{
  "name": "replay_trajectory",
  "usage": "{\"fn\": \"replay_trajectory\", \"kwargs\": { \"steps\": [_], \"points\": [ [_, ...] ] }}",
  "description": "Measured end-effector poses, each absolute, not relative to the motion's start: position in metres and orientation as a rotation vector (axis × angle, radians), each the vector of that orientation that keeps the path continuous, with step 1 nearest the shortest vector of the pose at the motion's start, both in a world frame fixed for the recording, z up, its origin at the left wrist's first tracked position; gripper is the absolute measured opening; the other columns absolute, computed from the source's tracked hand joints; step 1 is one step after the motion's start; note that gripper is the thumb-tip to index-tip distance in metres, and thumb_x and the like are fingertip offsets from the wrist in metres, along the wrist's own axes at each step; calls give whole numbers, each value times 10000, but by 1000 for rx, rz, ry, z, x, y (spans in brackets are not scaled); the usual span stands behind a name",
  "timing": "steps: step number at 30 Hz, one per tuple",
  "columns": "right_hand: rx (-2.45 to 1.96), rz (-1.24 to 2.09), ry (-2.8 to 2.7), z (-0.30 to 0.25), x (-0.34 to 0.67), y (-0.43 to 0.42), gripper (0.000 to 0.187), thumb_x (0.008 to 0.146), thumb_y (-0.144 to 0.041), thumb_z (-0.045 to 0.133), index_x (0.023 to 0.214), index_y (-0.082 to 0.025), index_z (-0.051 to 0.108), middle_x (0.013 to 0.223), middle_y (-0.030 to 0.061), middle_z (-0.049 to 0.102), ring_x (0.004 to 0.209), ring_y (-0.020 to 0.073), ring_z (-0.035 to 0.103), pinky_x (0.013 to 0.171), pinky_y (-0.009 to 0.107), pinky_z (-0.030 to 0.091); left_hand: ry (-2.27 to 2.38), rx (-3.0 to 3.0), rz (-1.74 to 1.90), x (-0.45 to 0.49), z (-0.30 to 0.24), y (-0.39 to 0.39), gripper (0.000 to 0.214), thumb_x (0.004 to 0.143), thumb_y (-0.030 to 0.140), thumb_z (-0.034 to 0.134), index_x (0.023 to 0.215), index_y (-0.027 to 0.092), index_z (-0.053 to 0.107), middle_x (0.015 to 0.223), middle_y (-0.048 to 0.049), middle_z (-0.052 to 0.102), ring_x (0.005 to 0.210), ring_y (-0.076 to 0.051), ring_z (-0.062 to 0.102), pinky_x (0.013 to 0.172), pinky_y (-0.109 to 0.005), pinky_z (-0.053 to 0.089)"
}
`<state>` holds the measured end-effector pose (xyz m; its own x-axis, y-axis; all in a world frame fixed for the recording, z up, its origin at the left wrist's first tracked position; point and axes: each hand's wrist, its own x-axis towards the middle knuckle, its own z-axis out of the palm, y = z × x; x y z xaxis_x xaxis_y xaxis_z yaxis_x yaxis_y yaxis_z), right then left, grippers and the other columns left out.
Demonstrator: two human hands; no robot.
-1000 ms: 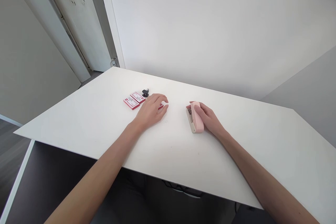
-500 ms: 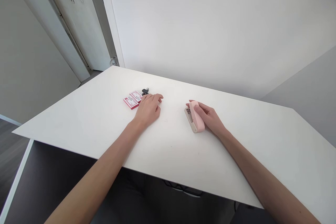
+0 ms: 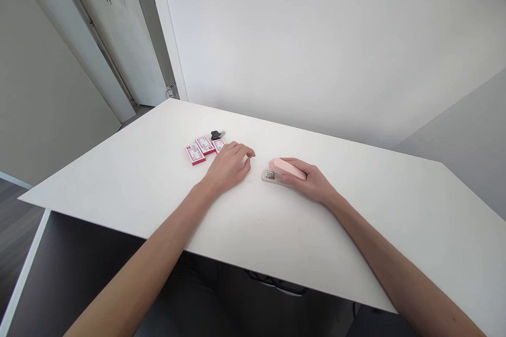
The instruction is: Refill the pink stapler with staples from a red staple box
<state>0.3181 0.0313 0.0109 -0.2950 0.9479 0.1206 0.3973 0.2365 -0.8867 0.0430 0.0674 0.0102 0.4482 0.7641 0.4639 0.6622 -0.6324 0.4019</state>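
My right hand (image 3: 307, 181) grips a pink stapler (image 3: 283, 169) that lies on the white table (image 3: 356, 210), its front end pointing left. My left hand (image 3: 229, 166) rests palm down on the table just left of the stapler, fingers loosely curled, with nothing visible in it. Three small red and white boxes (image 3: 204, 149) lie side by side just beyond and left of my left hand; the nearest one touches its knuckles. A small black clip (image 3: 217, 134) lies behind the boxes.
The table's near edge runs across the lower picture, with a dark floor and cables beneath it. A white wall stands behind the table. A doorway and door frame (image 3: 166, 37) are at the back left.
My right hand has swung the stapler so its front end points left, closer to my left hand. My left hand drew back slightly, uncovering a third box; the boxes and clip sit a little apart.
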Motion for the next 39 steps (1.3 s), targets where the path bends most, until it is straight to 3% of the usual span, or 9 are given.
{"fn": "replay_trajectory", "kwargs": {
  "steps": [7,12,16,21,25,30,39],
  "points": [
    [-1294,901,-1763,8,305,26,367,927,-553,731,1198,-305,736,1245,48,764,1113,301,683,941,443,550,995,2465,949,58,11,59,236,1002,435,641,1129,264,743,1157,-56,766,1178,-273,639,1089,-452,470],
    [-1281,846,-1763,3,296,22,348,926,-547,740,1177,-305,734,1263,57,734,1172,304,647,984,463,529,948,2316,908,62,11,61,252,1001,478,666,1012,252,779,1050,-35,781,1071,-248,661,974,-408,498],
    [-1223,937,-1762,6,296,21,343,931,-543,740,1186,-314,733,1296,58,714,1210,302,634,1007,458,525,976,2215,872,62,11,62,206,963,449,725,930,258,794,951,-15,768,996,-229,661,847,-353,493],
    [-1203,1053,-1729,12,300,22,379,919,-555,747,1210,-314,730,1364,55,678,1243,308,622,1036,459,506,960,2177,854,61,10,61,219,922,459,773,906,242,801,995,-25,710,858,-180,646,740,-314,478],
    [-1208,1145,-1692,15,301,19,375,936,-551,739,1239,-332,727,1378,33,679,1212,294,633,1008,436,519,924,2185,827,62,8,59,224,928,476,764,993,271,828,1020,-31,690,843,-168,639,740,-309,486],
    [-1131,1273,-1605,15,299,15,400,958,-565,725,1297,-354,710,1262,22,730,1137,269,665,979,409,539,902,2198,768,64,8,57,239,915,491,775,966,262,821,1007,-36,711,860,-176,653,699,-300,477],
    [-1021,1318,-1608,8,300,21,398,968,-572,714,1283,-330,706,1296,52,702,1160,276,647,987,429,535,937,2317,772,67,14,54,253,910,462,777,984,236,693,867,8,685,818,-181,625,761,-316,468]
  ]
}}
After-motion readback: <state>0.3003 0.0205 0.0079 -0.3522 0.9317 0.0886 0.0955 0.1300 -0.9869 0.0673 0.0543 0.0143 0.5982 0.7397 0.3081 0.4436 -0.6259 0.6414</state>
